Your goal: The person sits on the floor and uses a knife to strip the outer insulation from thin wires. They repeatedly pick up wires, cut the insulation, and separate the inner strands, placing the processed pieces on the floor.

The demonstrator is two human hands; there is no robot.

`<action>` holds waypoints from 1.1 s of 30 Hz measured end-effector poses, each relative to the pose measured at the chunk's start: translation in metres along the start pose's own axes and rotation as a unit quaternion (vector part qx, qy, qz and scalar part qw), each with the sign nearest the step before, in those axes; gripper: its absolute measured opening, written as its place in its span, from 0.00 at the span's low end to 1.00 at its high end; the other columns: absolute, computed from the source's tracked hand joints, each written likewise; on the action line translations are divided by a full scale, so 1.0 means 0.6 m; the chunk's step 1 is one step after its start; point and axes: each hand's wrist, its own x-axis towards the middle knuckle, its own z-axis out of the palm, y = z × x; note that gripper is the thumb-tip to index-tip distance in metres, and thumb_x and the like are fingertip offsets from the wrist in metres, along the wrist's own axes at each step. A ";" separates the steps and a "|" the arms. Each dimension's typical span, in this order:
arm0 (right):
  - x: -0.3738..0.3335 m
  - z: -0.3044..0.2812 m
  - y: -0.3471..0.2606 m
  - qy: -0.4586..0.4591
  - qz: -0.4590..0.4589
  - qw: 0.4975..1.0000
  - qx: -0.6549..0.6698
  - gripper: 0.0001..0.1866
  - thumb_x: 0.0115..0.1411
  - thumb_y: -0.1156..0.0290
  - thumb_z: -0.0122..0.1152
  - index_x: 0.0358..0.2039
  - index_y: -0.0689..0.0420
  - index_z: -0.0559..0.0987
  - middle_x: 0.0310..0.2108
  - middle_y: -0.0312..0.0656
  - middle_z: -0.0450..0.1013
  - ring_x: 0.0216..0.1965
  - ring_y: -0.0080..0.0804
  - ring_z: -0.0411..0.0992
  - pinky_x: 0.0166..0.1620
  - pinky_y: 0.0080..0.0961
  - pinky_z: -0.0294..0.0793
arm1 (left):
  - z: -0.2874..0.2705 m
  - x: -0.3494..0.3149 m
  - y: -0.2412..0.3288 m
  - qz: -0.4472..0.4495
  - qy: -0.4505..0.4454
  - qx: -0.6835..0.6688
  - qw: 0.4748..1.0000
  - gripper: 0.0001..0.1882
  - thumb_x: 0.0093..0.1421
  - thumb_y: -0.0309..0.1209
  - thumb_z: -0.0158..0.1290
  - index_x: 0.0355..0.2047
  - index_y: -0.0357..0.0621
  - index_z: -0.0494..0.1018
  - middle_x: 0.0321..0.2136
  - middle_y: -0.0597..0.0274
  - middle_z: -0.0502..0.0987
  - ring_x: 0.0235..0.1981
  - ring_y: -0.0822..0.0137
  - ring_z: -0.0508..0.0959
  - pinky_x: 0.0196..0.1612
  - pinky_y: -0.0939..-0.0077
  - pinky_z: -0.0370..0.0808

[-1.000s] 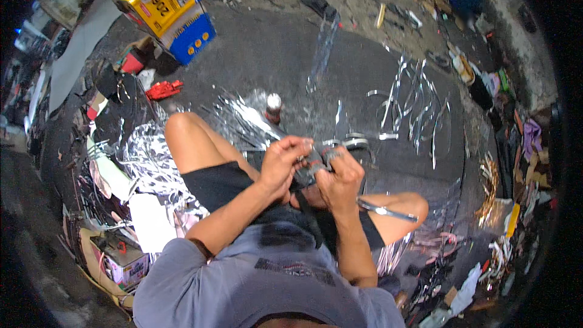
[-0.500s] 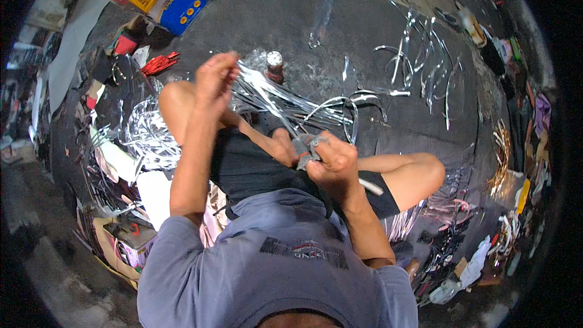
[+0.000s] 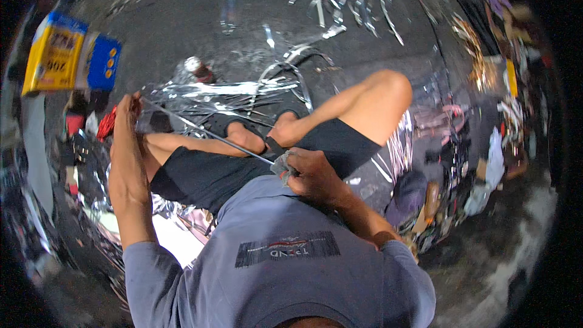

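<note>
A thin, shiny silver strip [image 3: 206,132] is stretched straight and slanting across my lap. My left hand [image 3: 129,109] is out at the far left, its fingers closed at the strip's upper end. Near my belly, my right hand [image 3: 311,171] grips a crumpled grey cloth [image 3: 283,167], which is wrapped around the strip's lower end. Just beyond my crossed feet lies a loose bundle of similar silver strips [image 3: 237,88]. A small dark container with a whitish top [image 3: 193,64] stands behind that bundle.
A yellow and blue box [image 3: 56,54] stands at the far left, with red strips [image 3: 107,123] near it. Loose curved silver strips [image 3: 317,0] lie on the dark floor ahead. At right are pale thin rods [image 3: 398,149], golden strips [image 3: 480,67] and assorted scraps.
My left hand has moved left and down, and the right hand has come closer to my belly. The strip now spans between them. My view has turned, and my right knee is raised higher.
</note>
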 end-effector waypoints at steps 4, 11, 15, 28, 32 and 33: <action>-0.092 -0.108 0.009 0.166 0.171 0.936 -0.260 0.06 0.46 0.80 0.62 0.28 0.59 0.81 0.27 0.45 0.77 0.28 0.45 0.76 0.32 0.38 0.74 | 0.011 -0.017 -0.008 -0.009 -0.028 0.197 0.980 0.17 0.54 0.31 0.63 0.16 0.45 0.66 0.17 0.59 0.73 0.16 0.62 0.72 0.17 0.66 0.65; -0.289 -0.144 0.337 0.564 0.326 0.753 0.094 0.09 0.65 0.69 0.54 0.34 0.59 0.80 0.23 0.35 0.76 0.20 0.23 0.68 0.21 0.24 0.64 | 0.070 -0.063 0.050 0.132 0.033 0.577 0.805 0.24 0.47 0.47 0.68 0.28 0.36 0.79 0.20 0.53 0.78 0.22 0.58 0.79 0.23 0.65 0.71; -0.344 0.029 0.499 0.339 0.438 0.823 -0.123 0.13 0.63 0.63 0.55 0.40 0.61 0.75 0.27 0.51 0.77 0.28 0.46 0.76 0.29 0.42 0.72 | 0.111 -0.086 0.068 0.233 0.025 0.647 0.725 0.27 0.50 0.49 0.65 0.40 0.38 0.82 0.26 0.47 0.82 0.30 0.55 0.83 0.39 0.62 0.77; -0.297 -0.066 0.445 0.710 0.318 0.584 0.232 0.06 0.62 0.72 0.54 0.37 0.61 0.75 0.37 0.47 0.74 0.29 0.34 0.75 0.24 0.25 0.74 | 0.288 -0.439 0.001 0.417 -0.257 0.269 0.829 0.14 0.57 0.28 0.62 0.45 0.39 0.81 0.35 0.57 0.83 0.35 0.72 0.79 0.39 0.78 0.75; -0.251 -0.234 0.205 0.631 0.227 0.701 0.243 0.07 0.63 0.75 0.52 0.33 0.59 0.79 0.28 0.34 0.74 0.24 0.20 0.68 0.27 0.19 0.68 | 0.360 -0.620 -0.011 0.462 -0.323 0.212 0.798 0.15 0.53 0.24 0.61 0.43 0.38 0.79 0.37 0.58 0.80 0.38 0.69 0.79 0.42 0.77 0.75; -0.223 -0.251 0.144 0.589 0.149 0.748 0.268 0.06 0.62 0.73 0.56 0.34 0.61 0.79 0.26 0.33 0.74 0.24 0.19 0.68 0.28 0.18 0.68 | 0.374 -0.664 -0.011 0.460 -0.366 0.177 0.789 0.19 0.50 0.24 0.61 0.45 0.40 0.78 0.39 0.54 0.79 0.42 0.61 0.80 0.46 0.71 0.75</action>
